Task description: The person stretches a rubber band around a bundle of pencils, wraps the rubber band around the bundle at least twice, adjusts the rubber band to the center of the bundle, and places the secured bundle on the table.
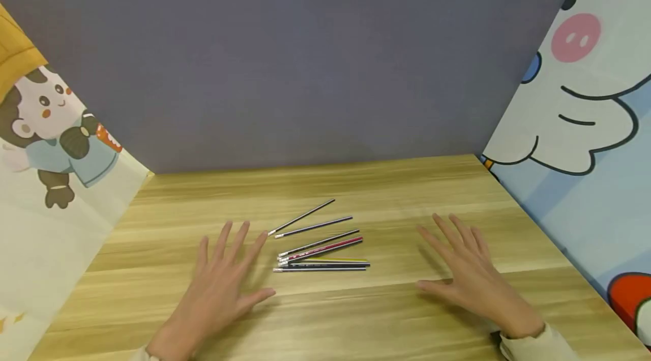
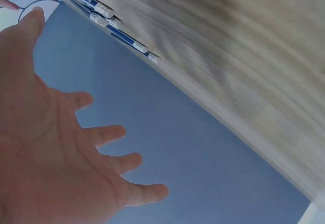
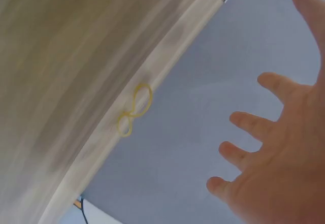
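Several slim pencils lie loosely fanned on the wooden table, their white eraser ends towards the left. Most are dark, like the lowest pencil (image 1: 320, 270); a red pencil (image 1: 325, 248) and a yellow pencil (image 1: 338, 260) lie among them. My left hand (image 1: 218, 285) is spread just left of the eraser ends, holding nothing. To the right, well apart from the pencils, my right hand (image 1: 473, 279) also has its fingers spread and holds nothing. A thin yellow rubber band (image 3: 131, 115), twisted into a figure eight, lies on the table in the right wrist view.
The wooden table (image 1: 356, 316) runs back to a plain grey panel (image 1: 315, 67). Side walls with cartoon pictures flank it: a cartoon figure on the left wall (image 1: 76, 248), a white character on the right wall (image 1: 574, 135).
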`<state>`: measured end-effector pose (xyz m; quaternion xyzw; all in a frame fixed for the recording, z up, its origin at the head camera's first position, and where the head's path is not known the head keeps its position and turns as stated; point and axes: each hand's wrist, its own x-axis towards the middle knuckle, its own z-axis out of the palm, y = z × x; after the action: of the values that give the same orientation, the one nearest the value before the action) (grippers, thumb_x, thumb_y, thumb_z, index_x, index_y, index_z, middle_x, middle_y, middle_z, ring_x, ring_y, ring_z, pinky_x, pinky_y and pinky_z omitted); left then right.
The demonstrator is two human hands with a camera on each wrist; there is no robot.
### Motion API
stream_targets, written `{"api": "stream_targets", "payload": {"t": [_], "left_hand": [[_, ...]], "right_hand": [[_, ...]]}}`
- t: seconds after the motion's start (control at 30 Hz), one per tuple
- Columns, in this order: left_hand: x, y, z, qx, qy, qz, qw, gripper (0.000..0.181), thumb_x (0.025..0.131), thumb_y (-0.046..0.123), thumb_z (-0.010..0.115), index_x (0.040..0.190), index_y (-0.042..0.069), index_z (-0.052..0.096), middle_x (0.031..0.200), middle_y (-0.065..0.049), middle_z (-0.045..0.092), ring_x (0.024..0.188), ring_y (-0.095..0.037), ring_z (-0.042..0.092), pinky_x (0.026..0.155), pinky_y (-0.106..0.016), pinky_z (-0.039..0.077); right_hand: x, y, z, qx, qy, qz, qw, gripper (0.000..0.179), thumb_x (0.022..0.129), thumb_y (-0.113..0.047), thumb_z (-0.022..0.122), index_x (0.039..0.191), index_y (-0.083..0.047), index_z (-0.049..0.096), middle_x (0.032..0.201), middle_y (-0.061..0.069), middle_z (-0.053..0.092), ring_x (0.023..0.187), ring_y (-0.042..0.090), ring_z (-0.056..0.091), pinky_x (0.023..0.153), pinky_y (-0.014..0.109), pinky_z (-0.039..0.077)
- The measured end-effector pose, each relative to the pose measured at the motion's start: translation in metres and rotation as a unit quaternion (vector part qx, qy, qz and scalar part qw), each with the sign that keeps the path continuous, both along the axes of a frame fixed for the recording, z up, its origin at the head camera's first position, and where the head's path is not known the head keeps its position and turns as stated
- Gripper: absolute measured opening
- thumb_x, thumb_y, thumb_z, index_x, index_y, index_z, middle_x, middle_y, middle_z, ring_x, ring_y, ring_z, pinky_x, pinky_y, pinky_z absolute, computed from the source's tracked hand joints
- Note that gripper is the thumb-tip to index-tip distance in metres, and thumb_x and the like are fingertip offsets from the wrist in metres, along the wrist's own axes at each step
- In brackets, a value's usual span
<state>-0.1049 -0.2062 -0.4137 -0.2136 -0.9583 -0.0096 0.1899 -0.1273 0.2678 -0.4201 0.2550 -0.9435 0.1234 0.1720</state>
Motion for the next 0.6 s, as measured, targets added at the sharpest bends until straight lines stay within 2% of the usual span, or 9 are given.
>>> {"api": "stream_targets", "payload": {"t": [0.2,0.43,0.6], "left_hand": [[-0.007,0.007,-0.001,-0.005,-0.027,-0.012,0.9996,0.096,0.080,0.078,0.058,0.157,0.026,0.032,0.165,-0.011,0.017,0.151,-0.040,0.009,0.113,-0.073,0.011],[-0.012,0.016,-0.004,-0.018,-0.010,-0.035,0.9992,0.097,0.080,0.079,0.058,0.155,0.022,0.036,0.163,-0.015,0.022,0.148,-0.046,0.014,0.111,-0.074,0.017],[-0.017,0.024,-0.007,-0.018,-0.020,-0.043,0.9987,0.095,0.080,0.077,0.059,0.155,0.022,0.036,0.161,-0.016,0.026,0.147,-0.048,0.014,0.110,-0.075,0.020]], "right_hand": [[-0.005,-0.010,-0.001,0.013,0.009,0.017,0.9997,0.101,0.072,-0.065,0.078,0.155,-0.024,0.036,0.162,0.013,0.022,0.148,0.044,0.012,0.116,0.069,0.002],[-0.007,-0.023,-0.003,0.031,0.019,0.047,0.9982,0.106,0.069,-0.069,0.076,0.154,-0.021,0.037,0.162,0.014,0.025,0.148,0.042,0.015,0.117,0.066,0.005],[-0.013,-0.037,-0.002,0.045,0.001,0.076,0.9961,0.109,0.066,-0.069,0.078,0.154,-0.019,0.038,0.162,0.014,0.024,0.148,0.042,0.015,0.117,0.066,0.009]]}}
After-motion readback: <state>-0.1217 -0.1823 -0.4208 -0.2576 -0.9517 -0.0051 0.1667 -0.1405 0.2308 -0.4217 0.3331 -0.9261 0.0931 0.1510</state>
